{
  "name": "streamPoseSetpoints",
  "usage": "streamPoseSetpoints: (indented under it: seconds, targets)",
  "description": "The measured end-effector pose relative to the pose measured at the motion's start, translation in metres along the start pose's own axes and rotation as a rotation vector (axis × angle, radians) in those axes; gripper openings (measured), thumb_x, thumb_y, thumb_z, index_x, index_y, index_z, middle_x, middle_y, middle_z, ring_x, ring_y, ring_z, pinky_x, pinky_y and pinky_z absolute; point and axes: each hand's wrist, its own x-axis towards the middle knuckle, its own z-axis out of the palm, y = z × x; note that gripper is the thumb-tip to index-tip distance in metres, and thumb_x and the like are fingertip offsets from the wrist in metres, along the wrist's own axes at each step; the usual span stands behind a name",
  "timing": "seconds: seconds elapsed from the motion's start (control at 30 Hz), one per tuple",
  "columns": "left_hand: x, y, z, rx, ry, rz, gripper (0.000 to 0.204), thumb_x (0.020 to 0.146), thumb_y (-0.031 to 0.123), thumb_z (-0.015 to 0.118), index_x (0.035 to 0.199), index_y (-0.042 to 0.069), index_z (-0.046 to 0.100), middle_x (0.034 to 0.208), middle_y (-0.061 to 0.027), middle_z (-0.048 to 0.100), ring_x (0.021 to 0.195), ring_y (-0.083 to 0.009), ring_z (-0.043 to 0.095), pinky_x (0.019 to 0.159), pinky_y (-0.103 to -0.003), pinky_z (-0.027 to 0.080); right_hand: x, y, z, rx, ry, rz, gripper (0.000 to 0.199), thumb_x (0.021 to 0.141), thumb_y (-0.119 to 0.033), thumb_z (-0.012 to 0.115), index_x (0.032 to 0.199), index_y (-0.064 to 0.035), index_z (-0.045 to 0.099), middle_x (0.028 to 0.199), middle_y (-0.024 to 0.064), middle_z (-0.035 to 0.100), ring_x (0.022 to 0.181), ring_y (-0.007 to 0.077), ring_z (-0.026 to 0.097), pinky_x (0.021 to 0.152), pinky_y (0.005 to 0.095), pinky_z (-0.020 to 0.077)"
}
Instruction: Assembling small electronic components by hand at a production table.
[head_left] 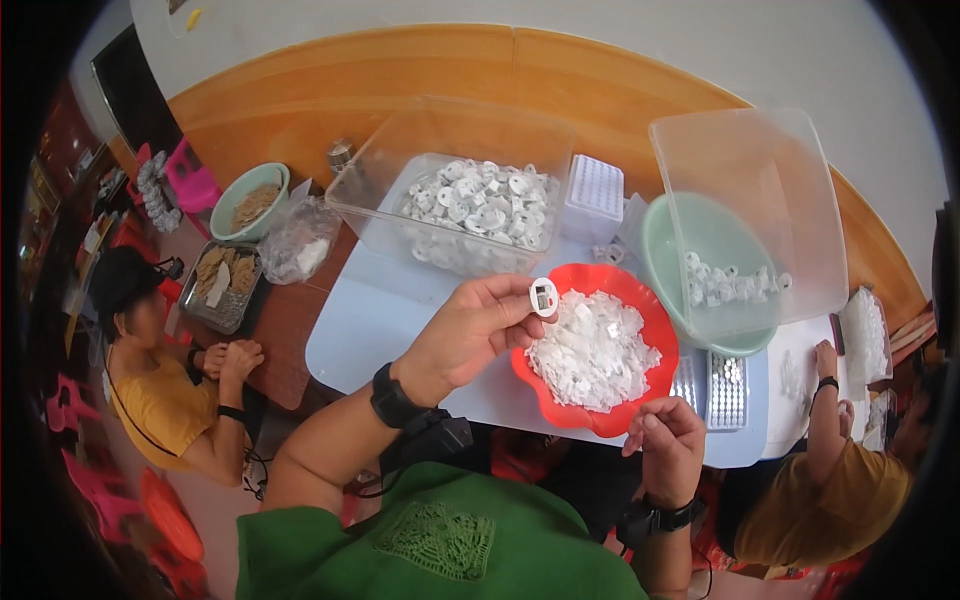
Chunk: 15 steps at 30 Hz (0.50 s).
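The left hand (468, 330) pinches a small, round white plastic piece (544, 297) between thumb and fingertips, its flat face turned up toward the viewer. Being round, it shows no clear long axis. It appears at the far-left rim of a red, scalloped plastic bowl (668, 350) of white scraps (597, 352). The right hand (672, 450), at the bowl's near-right rim, lies nearer and to the right of the piece, apart from it; whether its curled grip holds anything, I cannot tell.
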Motion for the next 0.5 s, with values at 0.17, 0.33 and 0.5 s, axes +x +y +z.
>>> streamPoseSetpoints:
  seconds: [0.17, 0.33, 0.5]
  targets:
    - [-0.002, -0.017, 0.006, -0.056, -0.093, -0.048, 0.024, 0.094, 0.008, 0.052, 0.117, -0.002, 0.053, 0.101, -0.0095, 0.063, 0.081, -0.0127, 0.061, 0.071, -0.025, 0.051, 0.006, -0.015, -0.008, -0.262, 0.037, -0.006, 0.01, 0.082, 0.002, 0.061, 0.091, 0.005, 0.059, 0.077, 0.0065, 0.062, 0.062, 0.0102, 0.057, 0.057, 0.0222, 0.0456]
    - [-0.005, -0.037, 0.0, -0.116, -0.074, -0.037, 0.026, 0.092, 0.002, 0.052, 0.118, -0.002, 0.052, 0.105, -0.0147, 0.063, 0.087, -0.0172, 0.064, 0.07, -0.026, 0.053, 0.019, -0.032, -0.024, -0.569, 0.085, 0.014, 0.006, 0.082, 0.001, 0.062, 0.087, 0.0027, 0.061, 0.075, 0.003, 0.06, 0.062, 0.0088, 0.055, 0.055, 0.0223, 0.043]
    - [-0.009, -0.042, -0.009, -0.104, -0.066, -0.033, 0.027, 0.09, 0.001, 0.054, 0.117, 0.001, 0.054, 0.106, -0.0101, 0.063, 0.086, -0.0161, 0.063, 0.071, -0.026, 0.053, 0.048, -0.028, -0.01, -1.058, -0.246, -0.286, 0.009, 0.076, 0.001, 0.063, 0.084, -0.001, 0.063, 0.076, 0.0116, 0.062, 0.063, 0.0253, 0.06, 0.058, 0.0327, 0.0468]
